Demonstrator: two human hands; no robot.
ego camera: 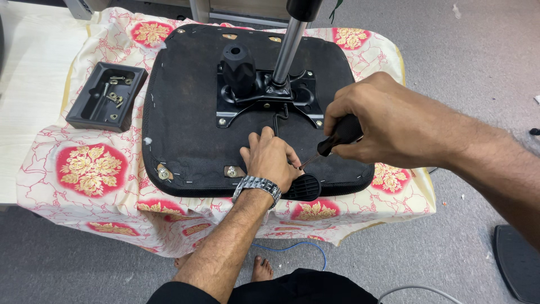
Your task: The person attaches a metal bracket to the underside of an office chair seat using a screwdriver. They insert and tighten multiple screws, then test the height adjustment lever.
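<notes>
An upturned black chair seat (pixel 185 118) lies on a table covered with a red-and-cream floral cloth (pixel 90 169). A black metal mechanism plate (pixel 264 93) with a knob and a chrome gas cylinder (pixel 288 50) is bolted at its middle. My left hand (pixel 270 157), with a metal wristwatch, rests on the seat's near edge beside a black lever paddle (pixel 304 187). My right hand (pixel 377 121) grips a black-handled screwdriver (pixel 337 138), its tip pointing down by my left fingers.
A black plastic tray (pixel 84 110) with several screws and small fittings sits at the left on the cloth. Metal brackets (pixel 164 173) show at the seat's near edge. A blue cable (pixel 304 246) and a bare foot are on the grey floor below.
</notes>
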